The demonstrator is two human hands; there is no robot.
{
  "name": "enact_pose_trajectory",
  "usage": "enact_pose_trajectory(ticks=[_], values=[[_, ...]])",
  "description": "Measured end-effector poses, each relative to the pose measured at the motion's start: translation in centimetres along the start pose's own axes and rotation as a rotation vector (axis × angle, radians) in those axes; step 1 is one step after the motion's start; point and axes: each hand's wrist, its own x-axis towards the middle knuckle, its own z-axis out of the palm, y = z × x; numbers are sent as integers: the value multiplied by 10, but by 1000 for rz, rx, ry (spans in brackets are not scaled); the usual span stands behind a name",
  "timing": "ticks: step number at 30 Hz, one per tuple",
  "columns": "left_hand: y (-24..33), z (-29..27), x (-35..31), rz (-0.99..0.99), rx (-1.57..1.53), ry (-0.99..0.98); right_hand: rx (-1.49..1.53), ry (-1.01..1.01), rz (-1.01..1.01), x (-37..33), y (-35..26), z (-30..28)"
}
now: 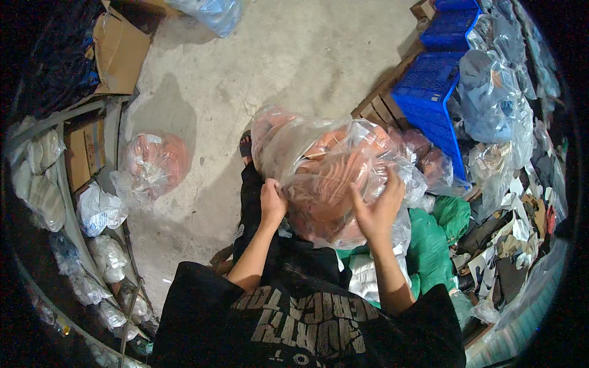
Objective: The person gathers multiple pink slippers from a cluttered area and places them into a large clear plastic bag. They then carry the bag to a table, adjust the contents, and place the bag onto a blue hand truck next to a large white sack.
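Clear, wrinkled plastic, glossy where the light strikes it, makes up the large bag (334, 175) in front of the person's body, above the lap. Through its film show many salmon-orange to brownish-pink pieces, thin and curved, packed tightly; near the middle they lie nested in a row, their edges making close parallel ridges. The upper left part looks paler and cloudier, with the film bunched in soft folds, and loose plastic spreads at the right side. The left hand (273, 201) is curled at the bag's lower left edge, fingers closed on the film. The right hand (378, 213) is at the bag's right side, thumb and fingers spread wide; whether the fingertips press the plastic, I cannot tell. A similar bundle (158, 161), rounder and orange-pink, sits on the concrete floor (245, 67) to the left.
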Motion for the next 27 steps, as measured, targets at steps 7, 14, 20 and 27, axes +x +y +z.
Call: enact_pose_trajectory(ticks=[7, 14, 20, 27], values=[[-82, 59, 5, -654, -569, -50, 519, -221, 203, 7, 31, 93], [-78, 62, 9, -711, -678, 119, 440, 0, 197, -34, 41, 144], [-41, 31, -8, -764, -783, 126, 538, 27, 197, -45, 69, 156], [-42, 57, 5, -653, -582, 126, -195, -271, -581, 0, -1, 34]])
